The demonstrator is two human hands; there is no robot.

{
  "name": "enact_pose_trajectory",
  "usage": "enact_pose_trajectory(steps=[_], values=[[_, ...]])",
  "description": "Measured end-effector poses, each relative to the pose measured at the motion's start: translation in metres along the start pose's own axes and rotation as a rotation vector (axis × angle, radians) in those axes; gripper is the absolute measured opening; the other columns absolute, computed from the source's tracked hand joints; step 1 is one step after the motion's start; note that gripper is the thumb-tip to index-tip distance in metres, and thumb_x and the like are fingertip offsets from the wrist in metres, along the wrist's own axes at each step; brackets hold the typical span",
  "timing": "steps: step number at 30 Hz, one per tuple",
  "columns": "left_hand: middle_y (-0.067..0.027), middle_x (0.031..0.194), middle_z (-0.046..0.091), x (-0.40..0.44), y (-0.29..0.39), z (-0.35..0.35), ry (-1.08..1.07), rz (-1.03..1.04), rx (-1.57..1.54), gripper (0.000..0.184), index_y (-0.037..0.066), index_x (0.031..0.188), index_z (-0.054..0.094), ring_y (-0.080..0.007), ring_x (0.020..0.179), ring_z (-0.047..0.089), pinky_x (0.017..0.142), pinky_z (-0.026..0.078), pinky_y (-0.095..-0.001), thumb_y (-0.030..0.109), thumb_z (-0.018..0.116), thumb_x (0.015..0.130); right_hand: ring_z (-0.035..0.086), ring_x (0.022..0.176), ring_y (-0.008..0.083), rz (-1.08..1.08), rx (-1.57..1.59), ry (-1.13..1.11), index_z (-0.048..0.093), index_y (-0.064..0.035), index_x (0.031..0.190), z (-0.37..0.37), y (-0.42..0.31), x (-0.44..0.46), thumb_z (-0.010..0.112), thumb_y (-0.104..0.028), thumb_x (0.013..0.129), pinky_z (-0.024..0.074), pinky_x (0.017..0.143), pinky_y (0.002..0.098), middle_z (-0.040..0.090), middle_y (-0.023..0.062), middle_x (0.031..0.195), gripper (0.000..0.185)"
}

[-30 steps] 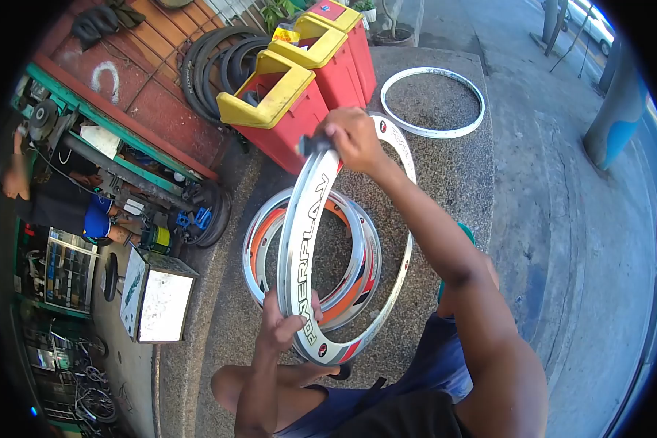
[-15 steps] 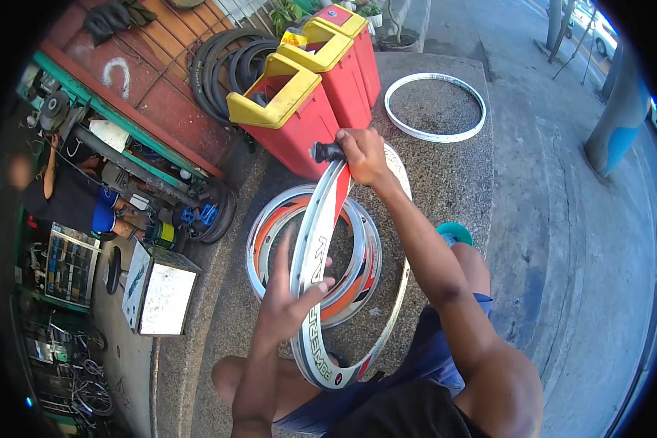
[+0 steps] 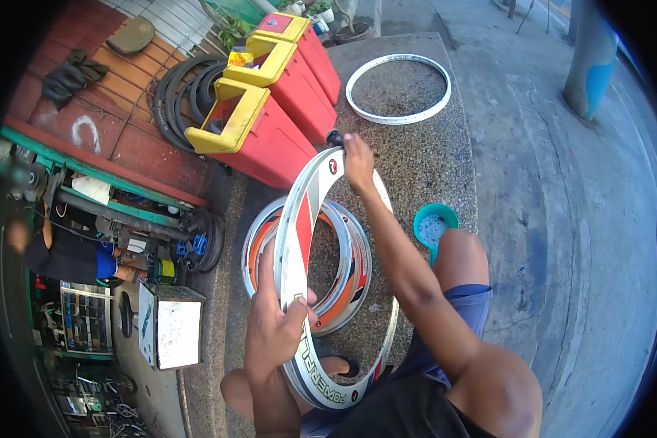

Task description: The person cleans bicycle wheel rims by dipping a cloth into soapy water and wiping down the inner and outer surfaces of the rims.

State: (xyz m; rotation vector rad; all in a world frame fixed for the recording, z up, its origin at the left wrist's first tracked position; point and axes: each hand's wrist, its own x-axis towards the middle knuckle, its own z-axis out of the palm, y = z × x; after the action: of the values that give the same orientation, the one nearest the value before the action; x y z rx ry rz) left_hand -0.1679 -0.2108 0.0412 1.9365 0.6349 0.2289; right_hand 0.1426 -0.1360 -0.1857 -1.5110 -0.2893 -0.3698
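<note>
Over the slab (image 3: 445, 164), between its side edges, the lettered rim (image 3: 299, 226) seems light, stiff, slick. Left grip (image 3: 276, 328) clasps its deep sidewall, a sound hold; right grip (image 3: 359, 166) pinches a dark object (image 3: 333, 138), too small to identify.

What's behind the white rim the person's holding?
More orange-patched rims, lying on the speckled slab. The white rim and left hand cover parts of them, which I can't see.

Glossy held rim (image 3: 304, 230), rough slab (image 3: 445, 157)
</note>
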Motion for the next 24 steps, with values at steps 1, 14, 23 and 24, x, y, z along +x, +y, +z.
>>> enact_pose_trajectory(steps=[1,14,23,24], values=[[-0.0160,0.097,0.065,-0.002,0.003,0.003,0.020,-0.022,0.008,0.088,0.006,0.165,0.017,-0.0169,0.067,0.064,0.061,0.056,-0.0297,-0.002,0.048,0.083,0.059,0.089,0.0448,0.039,0.145,-0.115,0.068,-0.0027,0.100,-0.006,-0.019,-0.005,0.041,-0.030,0.107,0.0427,0.083,0.0543,0.065,0.0236,0.091,0.039],[-0.0144,0.089,0.064,-0.001,-0.001,0.000,0.054,0.006,0.055,0.085,0.003,0.163,0.018,-0.0164,0.064,0.063,0.062,0.056,-0.0300,-0.003,0.048,0.084,0.061,0.122,0.0379,0.181,0.218,-0.068,0.065,-0.0056,0.133,0.008,0.048,-0.037,0.053,-0.048,0.104,0.0422,0.107,0.0458,0.065,0.0201,0.132,0.053],[-0.0151,0.090,0.063,0.001,0.003,0.011,0.057,-0.003,0.038,0.087,0.002,0.163,0.014,-0.0174,0.065,0.063,0.062,0.056,-0.0311,-0.004,0.047,0.083,0.056,0.127,0.0418,0.750,-0.175,-0.208,0.058,-0.0074,0.141,-0.004,0.134,-0.050,0.042,-0.049,0.107,0.0391,0.110,0.0499,0.063,0.0205,0.133,0.056],[-0.0158,0.092,0.063,-0.002,0.003,0.015,0.036,0.006,0.042,0.088,0.002,0.164,0.013,-0.0172,0.067,0.062,0.063,0.056,-0.0312,-0.005,0.046,0.082,0.055,0.127,0.0418,0.533,-0.033,-0.063,0.058,-0.0050,0.139,0.000,0.111,-0.047,0.042,-0.045,0.108,0.0384,0.111,0.0497,0.062,0.0212,0.134,0.053]])
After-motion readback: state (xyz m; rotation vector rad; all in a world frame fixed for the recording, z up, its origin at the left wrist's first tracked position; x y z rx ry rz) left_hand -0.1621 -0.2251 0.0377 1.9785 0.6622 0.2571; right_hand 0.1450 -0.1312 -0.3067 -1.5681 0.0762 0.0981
